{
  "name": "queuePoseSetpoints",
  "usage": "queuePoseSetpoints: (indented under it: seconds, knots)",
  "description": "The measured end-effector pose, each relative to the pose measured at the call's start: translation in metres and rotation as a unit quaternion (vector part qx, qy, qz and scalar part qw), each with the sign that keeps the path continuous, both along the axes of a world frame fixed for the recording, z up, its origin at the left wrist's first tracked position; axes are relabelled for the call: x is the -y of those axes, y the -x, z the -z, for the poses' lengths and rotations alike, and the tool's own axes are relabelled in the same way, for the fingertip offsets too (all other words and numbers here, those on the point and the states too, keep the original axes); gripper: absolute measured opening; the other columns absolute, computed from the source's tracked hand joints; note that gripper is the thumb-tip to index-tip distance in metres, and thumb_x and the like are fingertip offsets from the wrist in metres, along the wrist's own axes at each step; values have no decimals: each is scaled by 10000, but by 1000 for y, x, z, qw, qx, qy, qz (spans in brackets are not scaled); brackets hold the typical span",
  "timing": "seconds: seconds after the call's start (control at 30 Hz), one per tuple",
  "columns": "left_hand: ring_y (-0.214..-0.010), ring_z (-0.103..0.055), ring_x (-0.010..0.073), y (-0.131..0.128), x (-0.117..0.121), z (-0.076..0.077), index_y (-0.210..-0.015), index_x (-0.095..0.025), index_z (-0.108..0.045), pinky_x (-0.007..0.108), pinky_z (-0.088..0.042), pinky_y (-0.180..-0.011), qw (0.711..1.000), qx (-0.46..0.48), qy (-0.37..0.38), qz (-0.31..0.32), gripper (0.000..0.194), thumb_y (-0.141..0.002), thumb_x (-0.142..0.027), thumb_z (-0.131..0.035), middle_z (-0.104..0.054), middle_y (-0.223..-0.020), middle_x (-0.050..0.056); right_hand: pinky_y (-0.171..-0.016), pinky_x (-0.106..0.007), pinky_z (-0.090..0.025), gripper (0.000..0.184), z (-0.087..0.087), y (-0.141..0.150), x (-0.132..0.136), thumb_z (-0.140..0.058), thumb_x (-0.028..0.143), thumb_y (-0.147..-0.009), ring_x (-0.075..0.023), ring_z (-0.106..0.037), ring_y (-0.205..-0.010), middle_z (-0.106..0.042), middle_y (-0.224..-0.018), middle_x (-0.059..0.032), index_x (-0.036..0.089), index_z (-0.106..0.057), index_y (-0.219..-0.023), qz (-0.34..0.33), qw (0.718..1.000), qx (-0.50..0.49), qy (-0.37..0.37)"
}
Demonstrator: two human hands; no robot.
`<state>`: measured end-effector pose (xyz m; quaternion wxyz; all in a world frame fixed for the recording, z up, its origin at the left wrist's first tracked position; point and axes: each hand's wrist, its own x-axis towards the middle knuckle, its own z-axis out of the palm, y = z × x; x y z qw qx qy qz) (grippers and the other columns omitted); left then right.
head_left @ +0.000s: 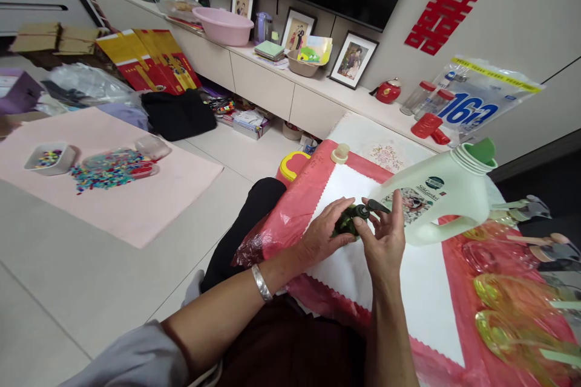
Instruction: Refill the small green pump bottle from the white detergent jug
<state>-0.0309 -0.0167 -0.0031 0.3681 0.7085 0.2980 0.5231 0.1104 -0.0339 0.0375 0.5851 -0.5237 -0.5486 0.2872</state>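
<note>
A small dark green pump bottle is between my hands, over a white scallop-edged sheet. My left hand wraps its body, hiding much of it. At the neck, the fingers of my right hand close on the black pump top, its nozzle pointing right. Just beyond my right hand stands a large pale green jug with a handle and an open, ridged mouth. The sheet lies on a table with a red plastic cover.
Several clear yellow and pink bottles line the table's right side. A small pale cap sits at the far left corner. Beads are spread on a pink floor sheet. Behind, a long cabinet bears frames and a pink basin.
</note>
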Motion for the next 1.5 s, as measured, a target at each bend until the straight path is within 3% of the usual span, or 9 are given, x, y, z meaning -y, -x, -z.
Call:
queuePoseSetpoints:
  seconds: [0.13, 0.33, 0.57, 0.8, 0.93, 1.03, 1.27, 1.4, 1.5]
  knots:
    - [-1430, -465, 325, 0, 0, 0, -1518, -225, -362, 532, -387, -1201, 1000, 8, 6, 5, 744, -905, -520, -664, -504, -1519, 157, -1087, -397, -443, 1002, 2, 0, 3, -739, 391, -854, -195, -587, -1179, -620, -1147, -62, 251, -142, -1647, -28, 999, -33, 6]
    - [-1448, -440, 341, 0, 0, 1, -1519, -220, -359, 558, -370, -1204, 1000, -3, 15, 4, 740, -911, -522, -654, -478, -1536, 174, -1089, -378, -444, 1093, 8, -1, -6, -853, 373, -708, -166, -596, -1070, -597, -1113, -37, 217, -263, -1615, 44, 999, 7, -2]
    - [-1425, -463, 343, 0, -1, 2, -1526, -229, -345, 554, -385, -1188, 1000, -2, 21, 10, 754, -908, -518, -664, -479, -1528, 170, -1110, -421, -430, 992, -2, -5, 3, -712, 378, -889, -200, -555, -1246, -596, -1251, -79, 266, -85, -1651, -74, 997, -29, 2]
    - [-1434, -455, 349, -3, -3, 7, -1513, -228, -356, 565, -385, -1188, 1000, -8, 18, 3, 768, -886, -512, -697, -490, -1517, 173, -1053, -354, -460, 1010, 4, -4, -6, -822, 362, -751, -159, -590, -1075, -604, -1110, -35, 224, -301, -1604, 28, 999, 29, -13]
    - [-1433, -455, 347, -2, -3, 6, -1517, -222, -346, 566, -381, -1191, 1000, 1, 8, 6, 762, -897, -511, -682, -485, -1521, 175, -1085, -406, -443, 1020, -2, -6, -2, -778, 382, -813, -199, -550, -1216, -584, -1232, -66, 261, -190, -1637, -25, 999, 40, -12]
    - [-1436, -451, 346, -1, -2, 3, -1515, -223, -352, 564, -374, -1195, 1000, 3, 11, 11, 749, -903, -506, -678, -486, -1524, 174, -1111, -421, -418, 952, -3, -7, 2, -712, 387, -884, -187, -573, -1184, -596, -1220, -68, 259, -152, -1643, -61, 998, 8, -9]
    - [-1429, -461, 340, 0, 0, 0, -1503, -219, -377, 556, -382, -1190, 999, -11, 37, 6, 748, -890, -507, -694, -490, -1519, 172, -1046, -384, -457, 1002, 3, -5, -4, -824, 394, -756, -183, -590, -1075, -592, -1128, -52, 212, -313, -1599, 31, 999, 32, -8]
    - [-1425, -464, 336, 1, 0, -2, -1505, -201, -378, 538, -387, -1189, 999, -2, 33, 12, 736, -903, -503, -677, -492, -1516, 181, -1080, -417, -434, 1038, -2, -4, -1, -773, 397, -822, -214, -556, -1217, -586, -1235, -76, 252, -155, -1643, -33, 999, 32, -1]
    - [-1424, -464, 334, 1, -1, -3, -1499, -196, -382, 534, -380, -1192, 1000, 9, 20, 21, 740, -903, -532, -664, -505, -1502, 181, -1106, -417, -419, 976, -1, -5, 2, -720, 398, -875, -190, -577, -1176, -611, -1166, -60, 244, -142, -1647, -54, 999, 7, 4]
